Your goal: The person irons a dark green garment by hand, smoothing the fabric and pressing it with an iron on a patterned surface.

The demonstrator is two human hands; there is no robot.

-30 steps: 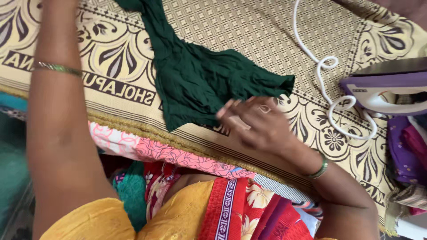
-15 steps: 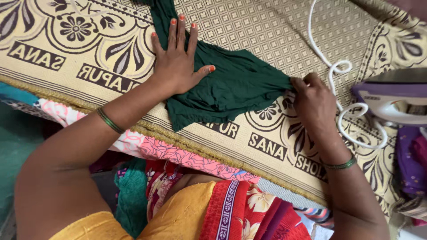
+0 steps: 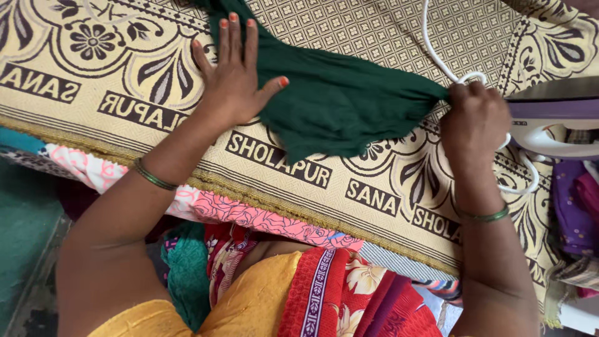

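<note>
On the patterned mat (image 3: pixel 387 37), the left hand (image 3: pixel 234 81) stays flat on the green cloth (image 3: pixel 337 103); the right hand (image 3: pixel 474 118) now pinches its corner, pulling it taut.

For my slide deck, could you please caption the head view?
Left hand flat on dark green cloth, right hand gripping its corner, over a patterned mat beside an iron.

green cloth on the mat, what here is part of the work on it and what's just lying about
In use:
left hand, flat on the green cloth
right hand, gripping the cloth's right end
patterned mat, under the cloth

Lying about:
iron, at the right edge
white cord
purple fabric
</note>
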